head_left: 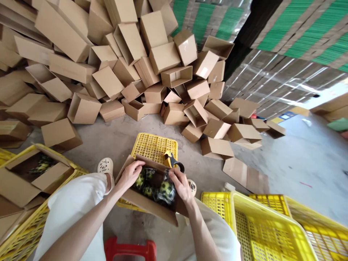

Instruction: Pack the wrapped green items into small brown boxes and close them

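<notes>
An open cardboard box (149, 206) sits between my knees, tilted on an upturned yellow crate (146, 143). Inside lie several yellow-green, black-spotted balls (166, 188) in clear plastic. My left hand (132, 175) has its fingers closed over the box's far left flap. At the right end, my right hand (181, 184) grips the box edge, its fingertips beside the clear plastic; part of that grip is hidden. Just beyond the box, a yellow-and-black tape dispenser (171, 158) rests on the crate.
A large heap of empty cardboard boxes (108, 79) fills the floor ahead. To my left, a yellow crate (32, 221) holds opened boxes. Yellow crates (261, 232) stand at my right. A red stool (130, 248) is below me. Wrapped stacks (272, 76) rise at back right.
</notes>
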Tool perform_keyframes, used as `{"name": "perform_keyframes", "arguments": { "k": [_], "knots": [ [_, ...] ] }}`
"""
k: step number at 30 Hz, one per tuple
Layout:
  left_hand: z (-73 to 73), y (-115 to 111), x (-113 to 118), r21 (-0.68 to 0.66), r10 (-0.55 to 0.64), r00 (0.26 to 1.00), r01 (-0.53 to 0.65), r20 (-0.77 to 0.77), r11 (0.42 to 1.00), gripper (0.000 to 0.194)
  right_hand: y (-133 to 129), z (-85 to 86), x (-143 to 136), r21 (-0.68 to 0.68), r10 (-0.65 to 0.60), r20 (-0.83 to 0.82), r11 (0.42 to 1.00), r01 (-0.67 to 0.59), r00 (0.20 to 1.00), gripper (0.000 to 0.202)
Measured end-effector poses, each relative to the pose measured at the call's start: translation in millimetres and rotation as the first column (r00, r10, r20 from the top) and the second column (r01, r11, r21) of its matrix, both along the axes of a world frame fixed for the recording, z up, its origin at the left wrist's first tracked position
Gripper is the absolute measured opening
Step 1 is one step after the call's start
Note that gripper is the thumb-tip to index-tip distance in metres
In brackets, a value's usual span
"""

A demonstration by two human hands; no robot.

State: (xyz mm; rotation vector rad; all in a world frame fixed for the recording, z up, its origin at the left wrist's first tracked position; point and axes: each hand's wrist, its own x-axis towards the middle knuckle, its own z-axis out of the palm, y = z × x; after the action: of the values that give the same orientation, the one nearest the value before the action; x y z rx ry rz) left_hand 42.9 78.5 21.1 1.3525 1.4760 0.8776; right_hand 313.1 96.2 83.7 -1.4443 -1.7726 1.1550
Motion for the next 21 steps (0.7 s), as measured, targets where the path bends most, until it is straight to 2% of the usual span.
{"name": "perform_keyframes", "arguments": {
  "k": [2, 5, 7, 9, 11, 12, 15, 17, 19, 21],
  "knots": [
    [-8.4, -1, -2, 0.057, -0.022, 0.980, 0.034, -0.199, 0.998, 0.043, -2, -3.8, -2, 0.110, -0.009, 0.149, 0.994, -0.007, 0.989, 0.040],
    [-15.8, -11, 1, 0.031, -0.169, 0.894, 0.200, -0.415, 0.979, 0.064, -10, -19.9, -15, 0.238, 0.068, 0.314, 0.960, -0.148, 0.947, 0.032],
    [-18.2, -17, 3, -0.035, -0.250, 0.831, 0.269, -0.497, 0.963, 0.073, -13, -32.9, -24, 0.236, 0.172, 0.379, 0.932, -0.275, 0.909, 0.037],
    [-19.7, -19, 4, -0.085, -0.288, 0.791, 0.289, -0.540, 0.953, 0.078, -16, -44.5, -31, 0.181, 0.247, 0.441, 0.917, -0.355, 0.863, 0.055],
    [-20.9, -19, 3, -0.103, -0.291, 0.776, 0.282, -0.559, 0.954, 0.080, -16, -53.5, -36, 0.122, 0.260, 0.500, 0.923, -0.365, 0.826, 0.062],
    [-21.4, -19, 2, -0.106, -0.286, 0.775, 0.276, -0.563, 0.955, 0.080, -16, -56.7, -38, 0.105, 0.249, 0.516, 0.931, -0.349, 0.820, 0.059],
    [-22.0, -16, 1, -0.108, -0.288, 0.786, 0.275, -0.547, 0.955, 0.075, -13, -60.6, -42, 0.096, 0.199, 0.496, 0.955, -0.281, 0.845, 0.036],
    [-22.1, -15, 1, -0.105, -0.295, 0.805, 0.282, -0.515, 0.954, 0.068, -11, -57.0, -42, 0.111, 0.165, 0.442, 0.965, -0.237, 0.882, 0.024],
    [-22.1, -14, 0, -0.107, -0.280, 0.826, 0.261, -0.489, 0.959, 0.061, -8, -48.6, -37, 0.132, 0.140, 0.339, 0.972, -0.194, 0.930, 0.017],
    [-21.9, -14, -1, -0.108, -0.234, 0.838, 0.207, -0.493, 0.972, 0.063, -6, -38.0, -30, 0.135, 0.109, 0.166, 0.982, -0.132, 0.980, 0.012]
  ]
}}
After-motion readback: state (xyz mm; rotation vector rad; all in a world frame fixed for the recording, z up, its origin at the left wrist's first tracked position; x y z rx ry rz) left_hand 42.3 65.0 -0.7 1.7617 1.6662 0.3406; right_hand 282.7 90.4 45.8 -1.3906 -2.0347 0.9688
